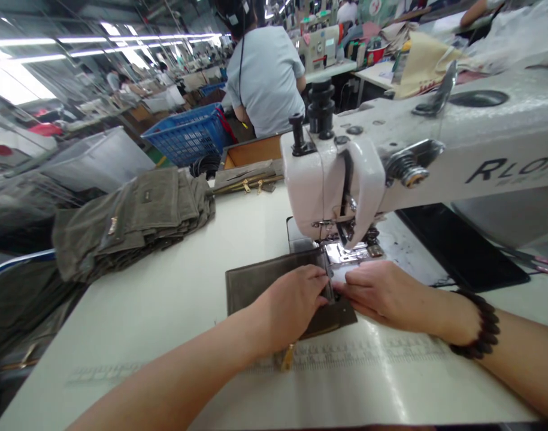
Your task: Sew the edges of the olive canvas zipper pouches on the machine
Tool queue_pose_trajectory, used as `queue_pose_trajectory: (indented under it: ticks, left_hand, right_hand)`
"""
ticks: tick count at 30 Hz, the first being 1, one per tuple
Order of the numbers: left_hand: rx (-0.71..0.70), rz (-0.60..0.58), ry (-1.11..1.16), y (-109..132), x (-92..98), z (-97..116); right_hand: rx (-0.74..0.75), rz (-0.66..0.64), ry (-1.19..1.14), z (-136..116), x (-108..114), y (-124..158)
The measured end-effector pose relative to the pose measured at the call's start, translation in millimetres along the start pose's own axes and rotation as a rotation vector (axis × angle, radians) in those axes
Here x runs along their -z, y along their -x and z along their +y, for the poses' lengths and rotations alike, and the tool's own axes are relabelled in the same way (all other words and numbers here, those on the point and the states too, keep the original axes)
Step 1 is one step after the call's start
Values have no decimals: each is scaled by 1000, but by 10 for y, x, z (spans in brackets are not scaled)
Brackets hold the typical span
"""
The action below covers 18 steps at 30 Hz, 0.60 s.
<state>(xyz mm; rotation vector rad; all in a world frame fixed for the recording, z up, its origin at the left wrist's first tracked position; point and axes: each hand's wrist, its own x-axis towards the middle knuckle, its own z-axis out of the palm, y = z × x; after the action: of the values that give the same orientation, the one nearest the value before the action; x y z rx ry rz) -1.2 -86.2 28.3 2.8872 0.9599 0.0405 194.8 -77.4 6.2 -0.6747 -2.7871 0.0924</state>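
An olive-brown fabric piece (256,281) lies flat on the white table, its right edge close to the presser foot of the sewing machine (336,173). My left hand (296,299) rests on this fabric, fingers bent and closed on its right edge. My right hand (385,293) meets the same edge from the other side, its thumb and fingers pinched together there. Below my left hand a gold zipper pull (288,358) sticks out from the fabric. A dark beaded bracelet (478,326) circles my right wrist.
A stack of olive fabric pieces (143,218) lies at the table's left. Zippered pieces (251,179) sit behind, near a blue crate (188,134) and a seated person (267,78). A ruler scale (345,359) runs along the front. Pink-handled scissors (545,263) lie right.
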Motion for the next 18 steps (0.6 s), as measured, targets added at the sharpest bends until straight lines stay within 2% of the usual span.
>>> queue_pose_trajectory:
  ticks: [4, 7, 11, 18]
  left_hand:
    - [115, 91, 79, 57, -67, 108]
    - [143, 118, 132, 76, -147, 139]
    - [136, 102, 98, 79, -215, 159]
    - [139, 45, 53, 49, -190, 143]
  right_hand:
    - [23, 10, -1, -2, 24, 37]
    - [40, 13, -11, -8, 40, 53]
    - [98, -55, -38, -31, 65, 49]
    - [55, -127, -36, -20, 51, 22]
